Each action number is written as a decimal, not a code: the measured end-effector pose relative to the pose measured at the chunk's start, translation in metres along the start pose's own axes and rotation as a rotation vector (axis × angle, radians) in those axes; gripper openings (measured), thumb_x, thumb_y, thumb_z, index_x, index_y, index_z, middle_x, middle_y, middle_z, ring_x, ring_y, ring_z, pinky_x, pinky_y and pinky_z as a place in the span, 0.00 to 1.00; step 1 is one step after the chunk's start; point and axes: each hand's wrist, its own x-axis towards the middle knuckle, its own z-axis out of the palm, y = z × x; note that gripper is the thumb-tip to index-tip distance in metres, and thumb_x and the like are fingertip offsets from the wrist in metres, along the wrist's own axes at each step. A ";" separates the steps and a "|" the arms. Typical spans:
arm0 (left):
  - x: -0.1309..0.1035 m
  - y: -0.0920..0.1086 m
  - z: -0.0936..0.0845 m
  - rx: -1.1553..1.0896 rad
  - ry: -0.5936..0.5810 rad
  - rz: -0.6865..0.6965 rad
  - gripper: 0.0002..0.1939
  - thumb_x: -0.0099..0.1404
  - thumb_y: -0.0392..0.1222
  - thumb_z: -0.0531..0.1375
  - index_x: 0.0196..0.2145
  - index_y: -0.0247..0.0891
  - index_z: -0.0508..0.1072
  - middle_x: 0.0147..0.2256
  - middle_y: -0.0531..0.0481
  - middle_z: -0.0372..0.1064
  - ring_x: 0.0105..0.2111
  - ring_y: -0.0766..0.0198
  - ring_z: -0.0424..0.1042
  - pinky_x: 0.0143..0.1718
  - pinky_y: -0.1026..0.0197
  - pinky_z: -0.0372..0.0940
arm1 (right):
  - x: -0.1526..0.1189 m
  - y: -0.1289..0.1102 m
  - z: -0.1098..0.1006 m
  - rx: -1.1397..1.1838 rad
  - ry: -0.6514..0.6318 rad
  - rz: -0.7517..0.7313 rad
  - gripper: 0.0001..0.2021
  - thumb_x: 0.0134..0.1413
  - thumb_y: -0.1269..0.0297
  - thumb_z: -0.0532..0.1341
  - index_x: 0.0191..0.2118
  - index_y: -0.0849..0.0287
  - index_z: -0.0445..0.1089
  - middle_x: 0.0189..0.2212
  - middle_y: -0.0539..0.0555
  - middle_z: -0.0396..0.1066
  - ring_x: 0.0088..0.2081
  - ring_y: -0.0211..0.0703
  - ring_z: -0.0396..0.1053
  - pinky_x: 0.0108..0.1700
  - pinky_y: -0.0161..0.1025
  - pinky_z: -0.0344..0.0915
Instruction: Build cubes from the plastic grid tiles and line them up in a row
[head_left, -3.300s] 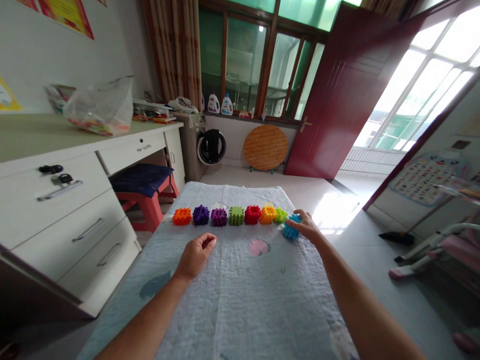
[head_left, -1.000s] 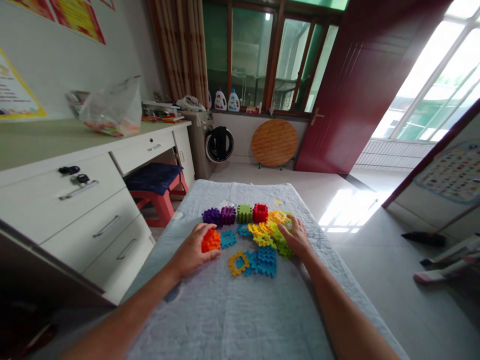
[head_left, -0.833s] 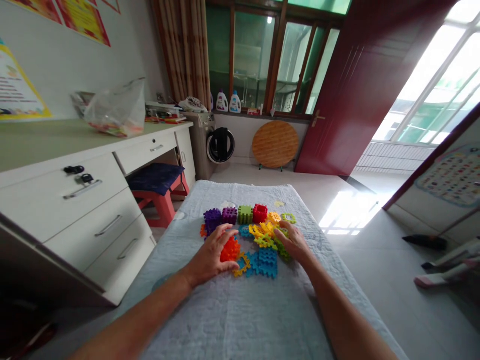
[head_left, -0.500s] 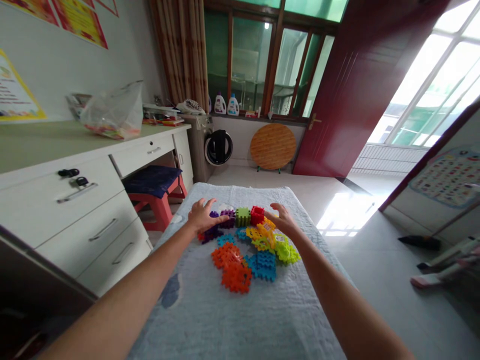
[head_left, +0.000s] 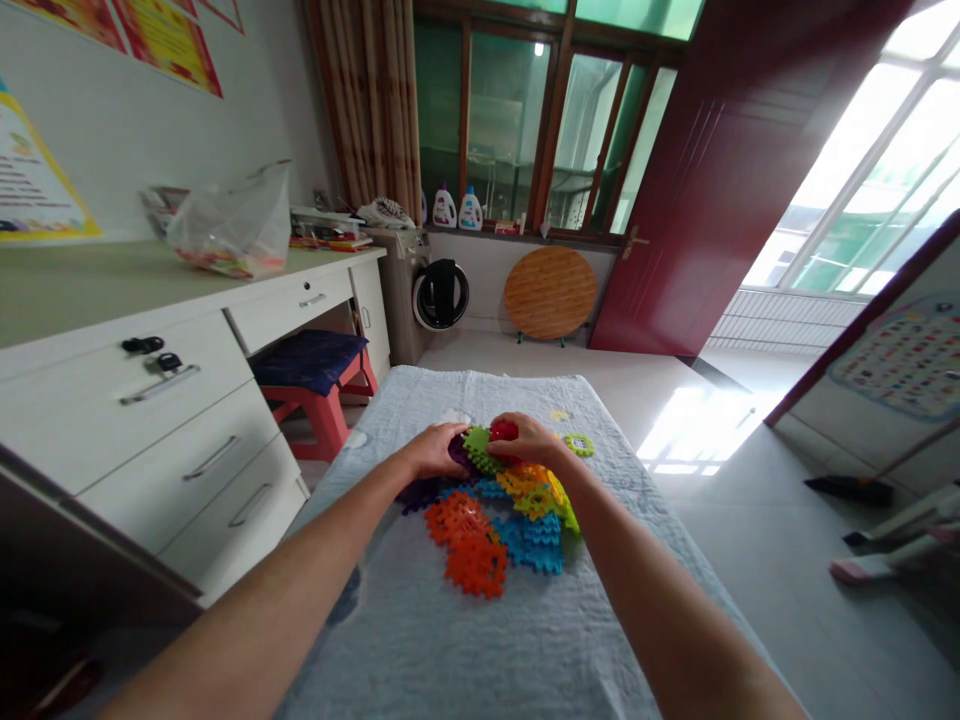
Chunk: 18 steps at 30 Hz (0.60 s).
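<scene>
1. Several notched orange plates (head_left: 466, 566) overlap on the cloth-covered table (head_left: 457, 660), nearest the person; blue plates (head_left: 538, 541) lie just to their right.
2. Yellow plates (head_left: 519, 481) spread beyond the blue ones, below the right hand.
3. Left hand (head_left: 433, 453) and right hand (head_left: 529, 438) meet a short row running left to right, straight ahead of the person.
4. The left hand grasps a dark purple block (head_left: 460, 452) at one end; the right grasps a red block (head_left: 503, 430) at the other. How firmly, one cannot tell.
5. Between them sits a green block (head_left: 478, 447), tilted, the right thumb at its edge, making the right hand seemingly the nearer.
6. Farther left, a clear plastic bag (head_left: 236, 225) on a desk (head_left: 67, 270) holds colourful contents, too blurred to name.
7. Beyond, dark cloth (head_left: 444, 288) hangs at a washing machine (head_left: 403, 300); its drum is hidden.
</scene>
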 end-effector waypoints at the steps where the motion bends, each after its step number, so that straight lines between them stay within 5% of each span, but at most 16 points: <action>1: -0.005 0.005 -0.001 0.040 0.054 0.021 0.31 0.41 0.45 0.69 0.45 0.37 0.72 0.40 0.49 0.72 0.41 0.52 0.70 0.43 0.57 0.62 | -0.005 -0.005 -0.001 -0.007 0.035 -0.044 0.17 0.43 0.59 0.67 0.41 0.58 0.73 0.36 0.52 0.72 0.36 0.40 0.67 0.40 0.36 0.62; 5: -0.032 0.031 -0.005 0.166 0.186 0.098 0.30 0.45 0.47 0.67 0.46 0.38 0.70 0.43 0.45 0.70 0.44 0.51 0.67 0.48 0.53 0.60 | -0.034 -0.031 -0.005 -0.033 0.118 -0.196 0.14 0.43 0.66 0.67 0.40 0.59 0.72 0.36 0.52 0.70 0.36 0.40 0.66 0.42 0.37 0.62; 11: -0.075 0.052 0.007 0.211 0.199 0.153 0.33 0.52 0.48 0.64 0.55 0.40 0.63 0.49 0.44 0.66 0.49 0.51 0.64 0.53 0.50 0.58 | -0.090 -0.055 0.013 -0.173 0.104 -0.367 0.12 0.51 0.68 0.62 0.43 0.57 0.70 0.41 0.55 0.68 0.44 0.45 0.64 0.49 0.44 0.59; 15: -0.109 0.044 0.024 0.254 0.265 0.074 0.43 0.52 0.52 0.63 0.62 0.43 0.53 0.60 0.40 0.53 0.60 0.45 0.52 0.60 0.43 0.49 | -0.119 -0.039 0.014 -0.265 0.174 -0.293 0.14 0.54 0.63 0.62 0.47 0.53 0.68 0.49 0.56 0.66 0.51 0.50 0.61 0.56 0.50 0.54; 18: -0.132 0.034 0.037 0.249 0.282 -0.031 0.54 0.48 0.59 0.65 0.65 0.44 0.44 0.64 0.37 0.42 0.63 0.39 0.43 0.60 0.39 0.48 | -0.131 -0.008 0.003 -0.285 0.247 -0.115 0.26 0.50 0.54 0.64 0.56 0.52 0.63 0.57 0.59 0.59 0.58 0.56 0.55 0.58 0.55 0.52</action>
